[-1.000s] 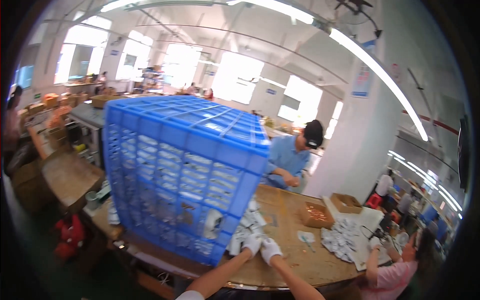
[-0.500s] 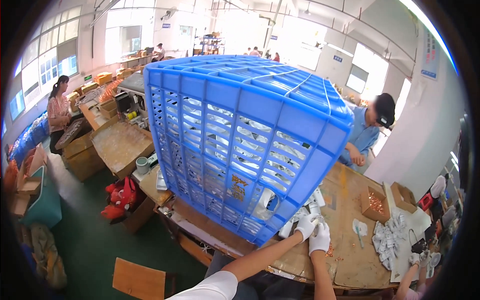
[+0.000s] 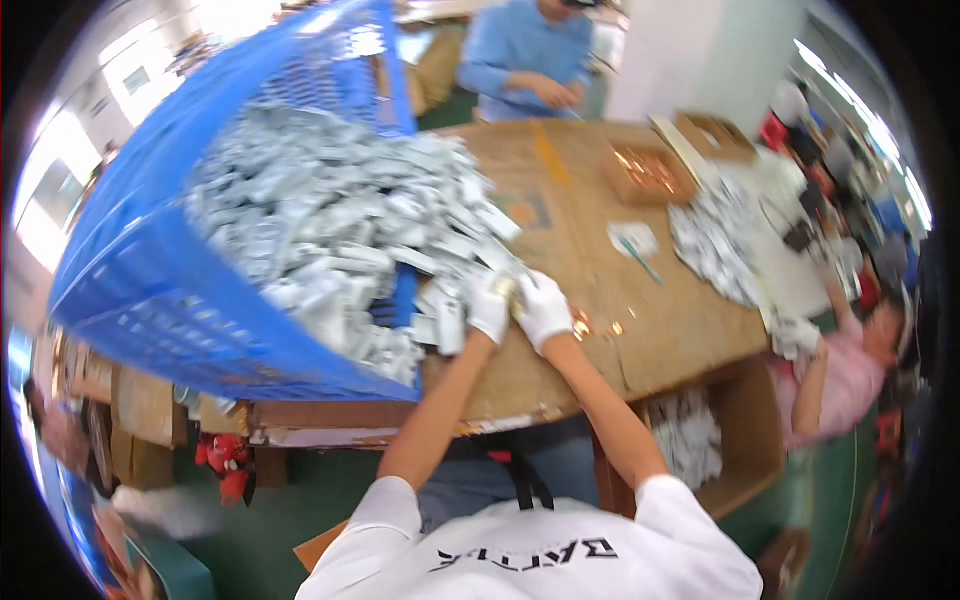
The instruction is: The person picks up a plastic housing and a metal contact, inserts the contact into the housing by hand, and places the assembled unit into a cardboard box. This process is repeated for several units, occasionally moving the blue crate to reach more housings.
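Observation:
Both my hands wear white gloves and meet over the table's near edge. My left hand [image 3: 489, 306] is closed, at the right edge of a heap of pale grey-white plastic parts [image 3: 340, 215]. My right hand [image 3: 544, 308] is closed beside it, fingers curled inward. A small yellowish piece [image 3: 506, 288] shows between the gloves, too blurred to name. The heap spills from a big blue plastic crate [image 3: 130, 275] lying on its side, its opening toward my hands. Several small copper-coloured pieces [image 3: 582, 323] lie just right of my right hand.
A cardboard box of copper-coloured pieces [image 3: 648, 178] stands farther right, near another pale heap [image 3: 712, 240]. A teal stick [image 3: 642, 262] lies on the brown tabletop [image 3: 690, 330]. A co-worker in blue [image 3: 525, 55] stands across the table; another in pink [image 3: 840, 375] works at the right.
The view has swung down and to the right, so the crate's open side and its heap now show. My hands remain together at the heap's edge.

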{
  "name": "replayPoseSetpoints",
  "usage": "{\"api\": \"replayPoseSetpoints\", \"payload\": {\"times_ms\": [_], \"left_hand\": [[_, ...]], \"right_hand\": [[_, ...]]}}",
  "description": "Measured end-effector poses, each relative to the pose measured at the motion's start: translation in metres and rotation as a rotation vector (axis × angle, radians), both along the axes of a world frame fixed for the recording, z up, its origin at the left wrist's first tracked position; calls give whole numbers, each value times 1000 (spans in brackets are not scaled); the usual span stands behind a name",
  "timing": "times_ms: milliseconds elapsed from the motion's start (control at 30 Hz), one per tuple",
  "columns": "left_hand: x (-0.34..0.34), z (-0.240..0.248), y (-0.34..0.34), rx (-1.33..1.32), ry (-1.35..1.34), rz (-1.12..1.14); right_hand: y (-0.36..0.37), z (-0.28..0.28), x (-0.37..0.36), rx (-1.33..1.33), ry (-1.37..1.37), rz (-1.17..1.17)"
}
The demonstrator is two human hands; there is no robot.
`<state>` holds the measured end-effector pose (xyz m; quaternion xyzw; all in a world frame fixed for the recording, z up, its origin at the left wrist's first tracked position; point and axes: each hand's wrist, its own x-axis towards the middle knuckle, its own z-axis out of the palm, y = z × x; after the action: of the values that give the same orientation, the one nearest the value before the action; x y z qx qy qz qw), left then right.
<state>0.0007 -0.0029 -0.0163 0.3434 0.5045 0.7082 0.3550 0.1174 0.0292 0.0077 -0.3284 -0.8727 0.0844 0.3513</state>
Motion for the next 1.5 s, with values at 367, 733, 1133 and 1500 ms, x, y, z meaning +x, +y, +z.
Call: {"api": "replayPoseSetpoints", "payload": {"times_ms": [367, 733, 1133, 1500], "left_hand": [[16, 14, -14, 2, -202, -92], [8, -3, -17, -1, -30, -50], [0, -5, -19, -12, -104, -32], [5, 4, -15, 78, -148, -124]], "right_hand": [[-20, 9, 19, -75, -75, -101], [-23, 0, 17, 17, -139, -105], [-28, -2, 7, 37, -91, -126], [-14, 10, 4, -66, -72, -86]]}}
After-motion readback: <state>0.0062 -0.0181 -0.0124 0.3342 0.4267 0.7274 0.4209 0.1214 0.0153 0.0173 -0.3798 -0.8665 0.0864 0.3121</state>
